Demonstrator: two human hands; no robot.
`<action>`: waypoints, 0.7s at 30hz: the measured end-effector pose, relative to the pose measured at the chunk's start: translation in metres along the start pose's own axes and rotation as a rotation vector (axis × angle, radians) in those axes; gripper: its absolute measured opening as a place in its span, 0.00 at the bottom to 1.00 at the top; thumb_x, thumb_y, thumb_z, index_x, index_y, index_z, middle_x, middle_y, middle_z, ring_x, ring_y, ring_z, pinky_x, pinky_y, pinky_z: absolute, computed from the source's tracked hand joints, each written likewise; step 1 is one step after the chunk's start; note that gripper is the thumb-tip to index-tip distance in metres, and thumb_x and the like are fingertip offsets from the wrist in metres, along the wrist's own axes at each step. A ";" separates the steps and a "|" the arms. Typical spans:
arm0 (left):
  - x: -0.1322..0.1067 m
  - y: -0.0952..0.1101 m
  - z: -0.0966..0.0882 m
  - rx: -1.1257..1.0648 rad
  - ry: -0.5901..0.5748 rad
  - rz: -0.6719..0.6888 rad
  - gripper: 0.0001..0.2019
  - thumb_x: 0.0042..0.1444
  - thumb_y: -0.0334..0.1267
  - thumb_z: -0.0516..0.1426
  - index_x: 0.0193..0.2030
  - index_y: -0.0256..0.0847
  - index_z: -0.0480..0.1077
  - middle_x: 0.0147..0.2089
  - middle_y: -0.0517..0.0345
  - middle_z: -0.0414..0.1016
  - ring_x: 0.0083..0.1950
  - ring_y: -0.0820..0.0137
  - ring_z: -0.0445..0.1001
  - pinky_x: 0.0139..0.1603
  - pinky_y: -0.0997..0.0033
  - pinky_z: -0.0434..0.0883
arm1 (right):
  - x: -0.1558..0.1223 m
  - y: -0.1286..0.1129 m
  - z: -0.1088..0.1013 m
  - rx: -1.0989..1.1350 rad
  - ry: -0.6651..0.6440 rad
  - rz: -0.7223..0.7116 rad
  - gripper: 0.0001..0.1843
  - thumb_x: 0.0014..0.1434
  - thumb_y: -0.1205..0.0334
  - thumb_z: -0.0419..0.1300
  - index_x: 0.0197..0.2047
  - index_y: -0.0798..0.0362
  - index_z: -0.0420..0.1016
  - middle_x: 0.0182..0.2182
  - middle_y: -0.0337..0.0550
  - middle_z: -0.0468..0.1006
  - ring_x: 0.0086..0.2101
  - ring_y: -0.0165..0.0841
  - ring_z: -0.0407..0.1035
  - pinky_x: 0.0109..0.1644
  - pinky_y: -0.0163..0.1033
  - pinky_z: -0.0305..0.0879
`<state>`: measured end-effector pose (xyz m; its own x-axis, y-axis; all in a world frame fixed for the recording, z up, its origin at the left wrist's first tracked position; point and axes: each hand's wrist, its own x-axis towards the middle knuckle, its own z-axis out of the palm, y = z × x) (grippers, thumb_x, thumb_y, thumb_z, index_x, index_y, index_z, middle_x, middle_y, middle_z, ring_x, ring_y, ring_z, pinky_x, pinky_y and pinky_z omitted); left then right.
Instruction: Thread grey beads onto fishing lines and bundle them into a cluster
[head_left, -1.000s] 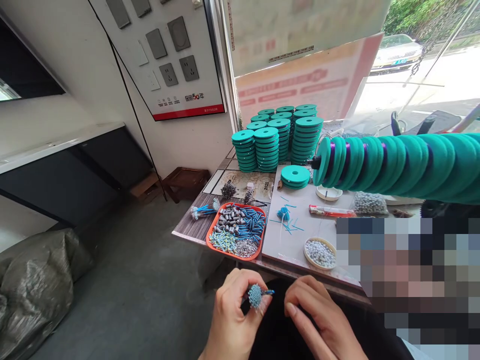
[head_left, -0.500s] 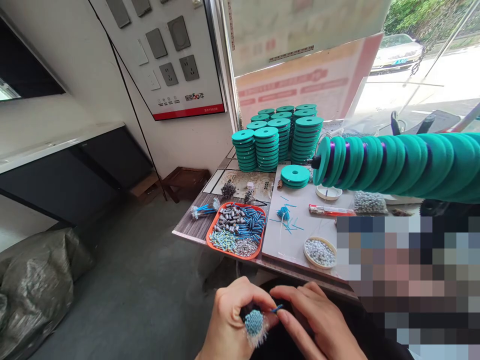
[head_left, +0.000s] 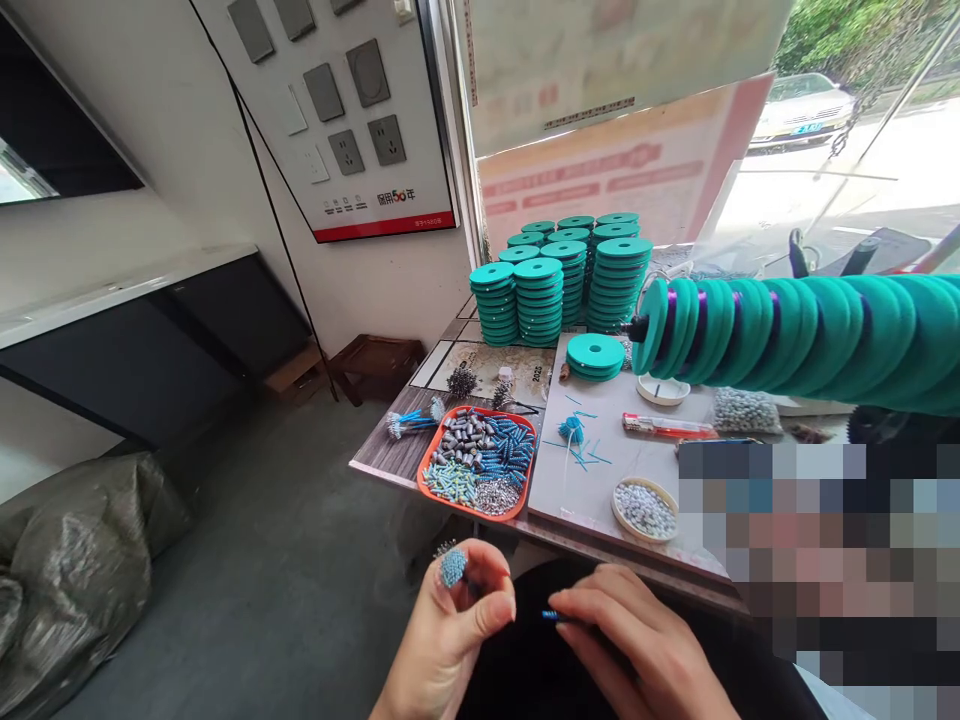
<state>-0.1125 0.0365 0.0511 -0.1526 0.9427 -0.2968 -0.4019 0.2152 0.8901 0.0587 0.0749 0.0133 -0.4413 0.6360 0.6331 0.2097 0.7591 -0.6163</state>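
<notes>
My left hand (head_left: 459, 625) is closed around a bundle of thin pieces with light-blue ends (head_left: 453, 567); the ends show above the curled fingers, while the rest is hidden in the palm. Its thumb and index finger stand a little apart, with nothing visible between the tips. To the right, my right hand (head_left: 637, 635) pinches a small blue ribbed piece (head_left: 551, 615) that looks like a short spring. The two hands are apart, in front of the table edge. An orange tray (head_left: 425, 483) beyond them holds similar blue ribbed pieces (head_left: 510, 447).
Grey metal cylinders, yellow-green sticks and silvery beads share the tray. A round dish of whitish beads (head_left: 645, 510) sits on a pale board (head_left: 555, 490). Teal spools (head_left: 538, 300) stand stacked behind, and a rod of teal discs (head_left: 795, 335) juts in from the right beside a blurred person.
My hands have moved apart. The left hand has shifted left and up with its bundle, and its thumb and index finger have parted. The blue ribbed piece stays in my right fingertips.
</notes>
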 end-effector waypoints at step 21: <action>-0.005 -0.050 0.011 -0.208 -0.034 0.210 0.08 0.49 0.40 0.63 0.25 0.41 0.71 0.26 0.60 0.67 0.29 0.74 0.64 0.34 0.75 0.62 | 0.016 -0.010 0.000 -0.217 0.087 -0.220 0.13 0.65 0.69 0.49 0.32 0.56 0.72 0.24 0.40 0.74 0.27 0.29 0.68 0.37 0.37 0.63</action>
<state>-0.0818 0.0238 0.0116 -0.2229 0.9699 -0.0984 -0.5418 -0.0393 0.8396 0.0497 0.0775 0.0288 -0.4220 0.4557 0.7838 0.3029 0.8857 -0.3518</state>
